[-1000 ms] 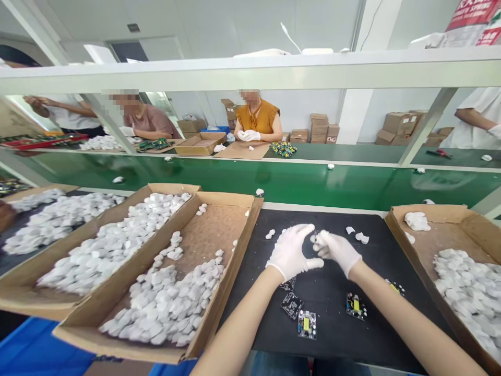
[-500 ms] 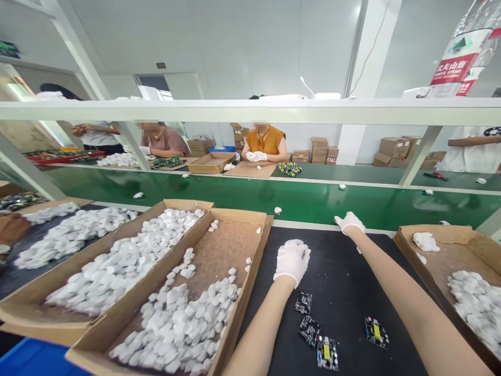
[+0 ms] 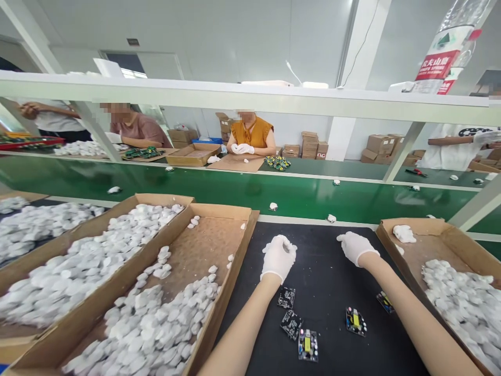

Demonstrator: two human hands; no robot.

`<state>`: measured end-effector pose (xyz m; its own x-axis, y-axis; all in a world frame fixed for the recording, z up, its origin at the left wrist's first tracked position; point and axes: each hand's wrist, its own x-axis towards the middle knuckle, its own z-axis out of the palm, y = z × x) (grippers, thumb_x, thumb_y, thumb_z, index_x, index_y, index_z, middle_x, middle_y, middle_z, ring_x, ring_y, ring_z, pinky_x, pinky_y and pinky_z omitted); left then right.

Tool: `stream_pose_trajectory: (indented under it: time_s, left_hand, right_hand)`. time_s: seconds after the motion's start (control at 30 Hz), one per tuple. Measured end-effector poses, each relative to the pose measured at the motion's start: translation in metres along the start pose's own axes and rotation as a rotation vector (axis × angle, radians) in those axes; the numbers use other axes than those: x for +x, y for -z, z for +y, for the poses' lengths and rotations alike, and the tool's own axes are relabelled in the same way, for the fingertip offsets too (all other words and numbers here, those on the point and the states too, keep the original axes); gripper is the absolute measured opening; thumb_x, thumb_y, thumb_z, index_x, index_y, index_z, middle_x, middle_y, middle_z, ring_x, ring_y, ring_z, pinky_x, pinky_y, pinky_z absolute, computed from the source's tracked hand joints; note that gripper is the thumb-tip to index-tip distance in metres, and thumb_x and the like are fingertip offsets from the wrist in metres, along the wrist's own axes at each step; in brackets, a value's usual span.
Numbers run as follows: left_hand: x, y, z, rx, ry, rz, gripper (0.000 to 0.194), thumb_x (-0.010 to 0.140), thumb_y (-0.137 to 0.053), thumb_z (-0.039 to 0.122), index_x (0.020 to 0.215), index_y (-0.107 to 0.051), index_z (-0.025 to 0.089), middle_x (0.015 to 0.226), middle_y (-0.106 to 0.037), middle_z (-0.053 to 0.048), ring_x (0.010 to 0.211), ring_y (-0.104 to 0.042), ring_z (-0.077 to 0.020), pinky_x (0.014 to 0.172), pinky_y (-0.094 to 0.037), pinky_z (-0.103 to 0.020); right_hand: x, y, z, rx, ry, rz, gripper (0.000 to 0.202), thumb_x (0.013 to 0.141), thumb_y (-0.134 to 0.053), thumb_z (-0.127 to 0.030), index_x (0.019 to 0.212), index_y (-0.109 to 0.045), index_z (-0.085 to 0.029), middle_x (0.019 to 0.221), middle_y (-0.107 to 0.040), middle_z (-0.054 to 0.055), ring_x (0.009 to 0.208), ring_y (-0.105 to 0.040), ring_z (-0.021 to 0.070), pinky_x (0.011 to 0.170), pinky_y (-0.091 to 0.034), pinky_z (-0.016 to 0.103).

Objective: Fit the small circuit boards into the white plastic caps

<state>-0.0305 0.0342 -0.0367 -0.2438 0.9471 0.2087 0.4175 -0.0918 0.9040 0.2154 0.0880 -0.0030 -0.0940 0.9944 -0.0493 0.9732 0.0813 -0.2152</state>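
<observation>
My left hand [image 3: 279,257], in a white glove, hovers over the black mat [image 3: 324,271] with its fingers curled round; whatever lies inside them is hidden. My right hand [image 3: 357,248], also gloved, is over the mat's far right part, its fingers stretched to the left with nothing seen in them. Just beyond, a small white-topped piece [image 3: 331,218] lies at the near edge of the green belt [image 3: 235,189]. Below my left hand are two dark circuit boards [image 3: 291,324] and a circuit board with a yellow part [image 3: 308,345]. Another such board [image 3: 356,320] lies nearer my right forearm, which partly covers a third [image 3: 385,302].
A cardboard tray [image 3: 203,210] of white pieces stands left, with another tray [image 3: 156,198] beyond it. A third tray [image 3: 410,225] is at the right. A white shelf [image 3: 250,96] with bottles [image 3: 442,62] crosses above the belt. Co-workers, one in an orange top [image 3: 252,134], sit or stand opposite.
My right hand has drawn back from the belt towards me; a white-topped piece now shows where it was. The view has shifted, and another board has come into sight beside my right forearm.
</observation>
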Motion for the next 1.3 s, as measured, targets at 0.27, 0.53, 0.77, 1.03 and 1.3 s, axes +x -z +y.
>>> stream_pose_trajectory:
  time_s: [0.27, 0.53, 0.77, 1.03, 1.3]
  left_hand:
    - [-0.002, 0.003, 0.000, -0.228, 0.009, -0.018, 0.011, 0.079, -0.056, 0.023, 0.089, -0.057, 0.018, 0.073, -0.063, 0.000, 0.062, -0.065, -0.0119, 0.059, -0.051, -0.024]
    - [-0.002, 0.003, 0.000, -0.439, 0.069, -0.018, 0.040, 0.078, -0.056, 0.043, 0.105, -0.056, 0.013, 0.086, -0.065, -0.007, 0.061, -0.065, -0.0119, 0.058, -0.053, -0.025]
    - [-0.021, 0.005, 0.024, -0.712, -0.002, -0.245, 0.040, 0.064, -0.073, 0.033, 0.096, -0.058, 0.013, 0.074, -0.066, -0.002, 0.061, -0.063, -0.0129, 0.060, -0.053, -0.027]
    - [-0.042, 0.000, 0.031, -0.240, -0.346, -0.176, 0.013, 0.068, -0.066, 0.021, 0.075, -0.056, 0.018, 0.068, -0.063, 0.001, 0.055, -0.056, -0.0095, 0.058, -0.050, -0.025]
    - [-0.042, 0.003, 0.034, 0.150, -0.733, -0.024, 0.012, 0.071, -0.065, 0.024, 0.071, -0.053, 0.021, 0.056, -0.055, 0.005, 0.054, -0.055, -0.0108, 0.060, -0.049, -0.026]
  right_hand:
    - [-0.038, -0.019, -0.032, 0.380, 0.160, 0.123, 0.030, 0.085, -0.045, -0.027, 0.110, -0.060, -0.022, 0.110, -0.063, 0.007, 0.102, -0.057, 0.0202, 0.096, -0.038, 0.034]
    - [-0.066, -0.029, -0.063, 1.402, 0.039, -0.206, 0.041, 0.062, -0.071, -0.034, 0.098, -0.064, -0.015, 0.093, -0.068, 0.006, 0.083, -0.063, 0.0180, 0.084, -0.048, 0.037]
    - [-0.076, -0.015, -0.070, 1.636, -0.051, -0.227, 0.046, 0.057, -0.078, -0.033, 0.098, -0.064, -0.016, 0.088, -0.068, 0.006, 0.084, -0.062, 0.0183, 0.080, -0.049, 0.035]
    - [-0.083, -0.023, -0.077, 1.642, -0.001, -0.212, 0.038, 0.059, -0.075, -0.041, 0.086, -0.069, -0.015, 0.089, -0.068, 0.007, 0.084, -0.061, 0.0215, 0.081, -0.048, 0.038]
    - [-0.091, -0.014, -0.087, 1.420, 0.274, -0.282, 0.021, 0.068, -0.068, -0.035, 0.078, -0.064, -0.017, 0.083, -0.064, 0.003, 0.084, -0.057, 0.0205, 0.083, -0.043, 0.035]
